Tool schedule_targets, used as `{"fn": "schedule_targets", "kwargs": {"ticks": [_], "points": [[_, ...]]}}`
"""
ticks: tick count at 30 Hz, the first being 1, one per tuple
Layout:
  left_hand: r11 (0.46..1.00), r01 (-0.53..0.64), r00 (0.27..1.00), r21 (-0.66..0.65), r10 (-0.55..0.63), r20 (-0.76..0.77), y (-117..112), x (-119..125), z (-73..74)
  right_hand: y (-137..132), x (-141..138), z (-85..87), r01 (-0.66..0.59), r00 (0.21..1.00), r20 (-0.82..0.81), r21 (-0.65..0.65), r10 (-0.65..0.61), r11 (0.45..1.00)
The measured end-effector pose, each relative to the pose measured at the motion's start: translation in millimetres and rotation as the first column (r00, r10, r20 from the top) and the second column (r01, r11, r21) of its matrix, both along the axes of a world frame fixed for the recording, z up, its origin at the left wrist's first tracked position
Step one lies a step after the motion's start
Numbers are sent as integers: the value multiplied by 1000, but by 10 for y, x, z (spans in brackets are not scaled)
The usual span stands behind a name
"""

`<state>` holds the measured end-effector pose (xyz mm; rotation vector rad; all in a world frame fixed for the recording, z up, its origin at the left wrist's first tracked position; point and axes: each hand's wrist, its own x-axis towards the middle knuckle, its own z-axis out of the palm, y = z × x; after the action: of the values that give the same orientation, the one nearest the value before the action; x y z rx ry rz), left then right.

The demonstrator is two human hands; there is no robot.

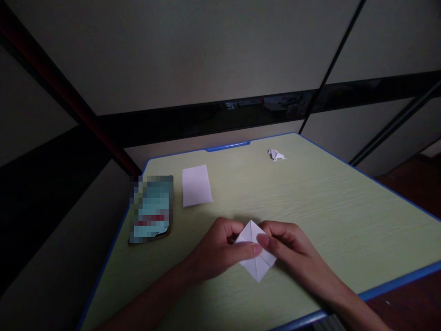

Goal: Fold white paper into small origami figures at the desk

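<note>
A white sheet of paper folded into a small diamond [257, 271] is held between both hands above the near middle of the table. Its creases run down the centre and across the lower right. My left hand [220, 250] grips it from the left, thumb lying across the front face. From the right, my right hand [289, 243] pinches it with the thumb on the upper right face. The other fingers of both hands curl behind the paper and are partly hidden.
The pale green table [327, 197] has a blue rim. On its left lies a phone [151, 209], blurred in the picture, beside a stack of white paper [197, 186]. A small folded paper figure [276, 155] sits near the back edge. Cabinet panels [206, 55] stand behind.
</note>
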<state>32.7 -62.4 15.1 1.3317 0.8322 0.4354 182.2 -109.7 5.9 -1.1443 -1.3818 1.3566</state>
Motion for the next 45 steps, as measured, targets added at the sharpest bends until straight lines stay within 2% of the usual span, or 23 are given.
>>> {"fn": "schedule_targets", "kwargs": {"ticks": [3, 9, 12, 14, 16, 20, 24, 26, 29, 35, 40, 45], "points": [[999, 26, 998, -36, -25, 51, -22, 16, 2, -10, 9, -9, -43, 998, -42, -20, 42, 999], [993, 90, 978, -78, -74, 195, -42, 37, 24, 4, 43, -58, -108, 964, -250, -78, 86, 991], [999, 31, 981, -40, -23, 192, -50, 52, 6, 25, 35, -46, -62, 975, -217, -49, 50, 997], [999, -47, 982, -18, 50, 182, -50, 60, -15, 35, 23, -3, -8, 990, -139, -4, 7, 1000], [991, -137, 975, -5, 136, 175, -41, 63, -36, 58, 18, 63, -14, 999, -46, 24, 15, 1000], [969, -247, 948, 2, 241, 208, 3, 55, -64, 217, 65, 207, -164, 977, 144, 41, 156, 986], [964, -264, 944, -24, 264, 196, 63, 32, -74, 498, 151, 226, -400, 914, 48, -50, 402, 915], [963, -270, 948, -13, 269, 171, 94, 20, -76, 609, 177, 174, -450, 893, -22, -93, 450, 888], [945, -325, 936, 38, 316, 153, 137, 9, -83, 685, 168, 73, -435, 900, -55, -88, 431, 896], [896, -438, 891, 68, 424, 163, 188, 16, -143, 671, 26, -52, -255, 960, -127, -41, 249, 966], [892, -445, 888, 76, 428, 168, 203, 5, -171, 688, -32, -119, -162, 973, -175, -36, 154, 986], [907, -408, 905, 107, 387, 175, 226, -26, -130, 711, 42, -118, -168, 974, -159, -30, 162, 985]]}}
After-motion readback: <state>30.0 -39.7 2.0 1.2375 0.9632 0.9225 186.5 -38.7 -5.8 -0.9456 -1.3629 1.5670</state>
